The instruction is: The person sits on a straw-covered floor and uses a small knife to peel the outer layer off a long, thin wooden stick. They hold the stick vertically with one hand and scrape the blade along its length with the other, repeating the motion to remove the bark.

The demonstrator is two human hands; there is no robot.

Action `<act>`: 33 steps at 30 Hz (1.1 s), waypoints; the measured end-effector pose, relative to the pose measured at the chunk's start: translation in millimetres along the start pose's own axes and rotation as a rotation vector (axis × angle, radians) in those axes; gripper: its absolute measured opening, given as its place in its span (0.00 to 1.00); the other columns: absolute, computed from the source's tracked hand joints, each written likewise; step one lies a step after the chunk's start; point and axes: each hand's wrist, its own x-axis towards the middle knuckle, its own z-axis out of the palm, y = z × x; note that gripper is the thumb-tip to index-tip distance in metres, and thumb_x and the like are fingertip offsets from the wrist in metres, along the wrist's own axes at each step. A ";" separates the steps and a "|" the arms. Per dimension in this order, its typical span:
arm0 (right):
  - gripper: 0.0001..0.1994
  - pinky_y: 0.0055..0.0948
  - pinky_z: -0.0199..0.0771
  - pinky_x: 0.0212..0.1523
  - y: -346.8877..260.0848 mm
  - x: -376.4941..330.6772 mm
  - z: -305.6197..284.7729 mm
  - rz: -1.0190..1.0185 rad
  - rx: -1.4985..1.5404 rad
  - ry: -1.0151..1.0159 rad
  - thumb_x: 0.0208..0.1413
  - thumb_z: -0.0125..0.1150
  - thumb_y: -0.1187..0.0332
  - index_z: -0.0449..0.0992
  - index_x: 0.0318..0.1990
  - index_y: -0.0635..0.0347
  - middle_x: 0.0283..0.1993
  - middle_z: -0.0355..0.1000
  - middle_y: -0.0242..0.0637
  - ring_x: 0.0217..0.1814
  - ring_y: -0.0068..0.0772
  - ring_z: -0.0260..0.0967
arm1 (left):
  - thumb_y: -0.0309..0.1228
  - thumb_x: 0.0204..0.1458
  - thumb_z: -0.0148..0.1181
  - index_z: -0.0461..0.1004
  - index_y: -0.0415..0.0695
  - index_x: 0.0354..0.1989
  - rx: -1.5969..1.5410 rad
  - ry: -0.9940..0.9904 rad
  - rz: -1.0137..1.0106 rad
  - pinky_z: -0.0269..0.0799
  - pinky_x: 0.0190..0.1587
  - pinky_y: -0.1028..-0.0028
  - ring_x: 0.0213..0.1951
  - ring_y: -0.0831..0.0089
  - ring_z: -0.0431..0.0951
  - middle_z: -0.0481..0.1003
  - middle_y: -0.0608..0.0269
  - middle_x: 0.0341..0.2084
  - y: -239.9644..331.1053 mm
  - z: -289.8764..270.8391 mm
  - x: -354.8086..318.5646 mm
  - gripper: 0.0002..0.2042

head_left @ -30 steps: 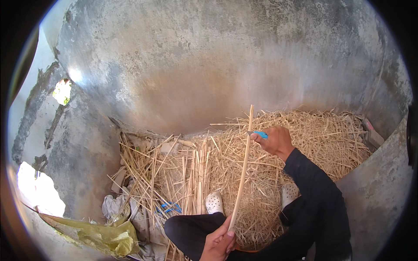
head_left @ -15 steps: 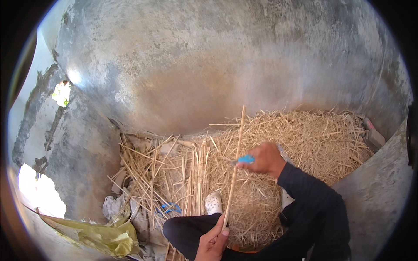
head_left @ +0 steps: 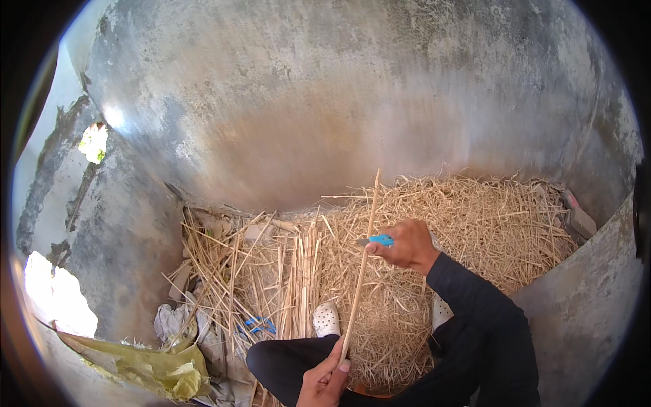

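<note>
A long pale bamboo strip slants up from my left hand, whose thumb and fingers pinch its lower end beside my knee. My right hand is closed around a blue-handled knife. Its short grey blade lies across the strip's upper half, with my thumb close to the strip. The strip's far end stands free above the shavings. Most of the knife handle is hidden inside my right fist.
Pale shavings are heaped ahead and to the right. Several cut strips lie left of my white clog, near a blue object. A yellow-green sheet lies at lower left. A concrete wall rises behind.
The knife and my right hand have shifted slightly up along the strip. My left hand keeps its pinch on the lower end. The whole view has shifted a little.
</note>
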 end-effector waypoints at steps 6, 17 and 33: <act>0.42 0.38 0.58 0.14 86.9 18.5 -18.9 0.319 -0.194 0.073 0.46 0.37 0.22 0.73 0.12 0.55 0.07 0.59 0.34 0.11 0.34 0.61 | 0.37 0.60 0.53 0.64 0.39 0.61 -0.031 -0.099 0.053 0.51 0.24 0.84 0.23 0.88 0.56 0.60 0.79 0.21 -8.0 8.1 -13.4 0.23; 0.42 0.42 0.64 0.19 146.3 7.3 -3.7 0.763 -0.401 0.190 0.49 0.39 0.25 0.74 0.16 0.61 0.10 0.63 0.40 0.15 0.41 0.66 | 0.34 0.61 0.51 0.61 0.39 0.63 -0.266 -0.090 -0.115 0.52 0.21 0.84 0.16 0.87 0.55 0.58 0.78 0.15 -16.7 -0.8 -5.9 0.23; 0.21 0.24 0.45 0.15 -35.2 -8.1 -9.0 0.468 1.093 -0.058 0.56 0.60 0.51 0.72 0.21 0.57 0.13 0.51 0.17 0.13 0.15 0.45 | 0.33 0.65 0.40 0.50 0.42 0.68 -0.220 -0.283 0.031 0.56 0.14 0.85 0.10 0.85 0.59 0.66 0.66 0.14 -37.2 -6.6 53.1 0.23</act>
